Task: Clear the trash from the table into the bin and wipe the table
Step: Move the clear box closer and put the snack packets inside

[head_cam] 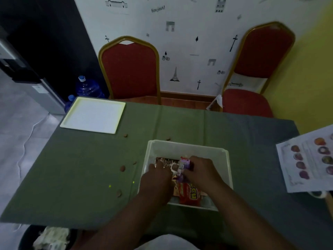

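First, at seven o'clock, below the table [180, 123]: dark bin [27, 237] on the floor, crumpled paper inside, close under the near edge. At ten o'clock, white tray [93, 114] lying flat near the far left corner, easy to knock off with a wide wiping sweep. At nine o'clock of the white container [187, 144]: brown crumbs [122, 168] scattered on the green cloth, likely to roll to the floor if pushed toward the left edge; much open room here for wiping. Inside the container, left hand [158, 175] down on a brown wrapper [164, 161], grip impossible to tell. Just beside, right hand [200, 172] pinching a purple wrapper [185, 164] above a red wrapper [191, 195]. Risk of tipping the light container if pulled from one side. At three o'clock, printed sheet [310, 159], seemingly past the right edge, easy to drag off.
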Motion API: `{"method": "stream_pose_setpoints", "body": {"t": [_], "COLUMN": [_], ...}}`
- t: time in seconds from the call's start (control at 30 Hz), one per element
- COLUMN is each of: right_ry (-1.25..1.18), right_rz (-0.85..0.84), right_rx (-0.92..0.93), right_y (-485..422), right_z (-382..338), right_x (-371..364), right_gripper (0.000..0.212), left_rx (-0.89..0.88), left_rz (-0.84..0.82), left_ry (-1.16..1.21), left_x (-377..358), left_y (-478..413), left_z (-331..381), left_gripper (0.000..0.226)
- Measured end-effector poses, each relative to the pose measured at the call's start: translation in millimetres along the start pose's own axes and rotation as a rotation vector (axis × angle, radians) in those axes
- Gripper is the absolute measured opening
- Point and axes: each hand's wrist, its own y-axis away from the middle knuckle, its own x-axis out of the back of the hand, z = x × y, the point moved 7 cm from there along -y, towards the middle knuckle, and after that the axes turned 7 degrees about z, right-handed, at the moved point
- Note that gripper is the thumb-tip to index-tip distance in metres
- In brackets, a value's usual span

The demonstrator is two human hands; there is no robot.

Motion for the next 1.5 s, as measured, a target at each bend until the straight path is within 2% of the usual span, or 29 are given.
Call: {"method": "stream_pose_setpoints", "body": {"t": [0.03, 0.13, 0.37, 0.43, 0.57, 0.77, 0.97, 1.13, 1.27, 1.5], "right_ry": [0.022, 0.137, 0.292, 0.345, 0.375, 0.304, 0.138, -0.092, -0.254, -0.511], "right_rz": [-0.002, -0.012, -0.038, -0.042, -0.048, 0.052, 0.185, 0.240, 0.195, -0.032], "right_rx": [0.007, -0.001, -0.026, -0.021, -0.005, 0.055, 0.113, 0.207, 0.257, 0.129], "right_y": [-4, -23, -49, -50, -48, -32, 0, 9, 0, -59], "right_z": [-2, -11, -17, -17, -16, -18, -12, -41, -82, -153], "right_x": [-6, -20, -51, -57, -62, -31, 22, 47, 48, -12], "right_gripper": [0.004, 0.012, 0.018, 0.023, 0.027, 0.026, 0.021, 0.010, 0.006, 0.003], "left_rx": [0.004, 0.014, -0.004, -0.007, -0.001, 0.009, -0.002, 0.065, 0.166, 0.346], "left_rz": [-0.032, -0.095, -0.281, -0.325, -0.341, -0.209, 0.043, 0.239, 0.335, 0.393], "left_ry": [-0.015, -0.025, 0.024, 0.022, 0.065, 0.191, 0.269, 0.306, 0.391, 0.435], "left_x": [-8, -28, -54, -55, -48, -19, 23, 58, 90, 130], "left_y": [-4, -16, -17, -16, -15, -11, 2, 10, 6, -46], "left_z": [0, -3, -8, -8, -7, -4, -2, -29, -82, -214], "left_gripper": [0.040, 0.049, 0.049, 0.043, 0.039, 0.034, 0.024, 0.038, 0.045, 0.045]}}
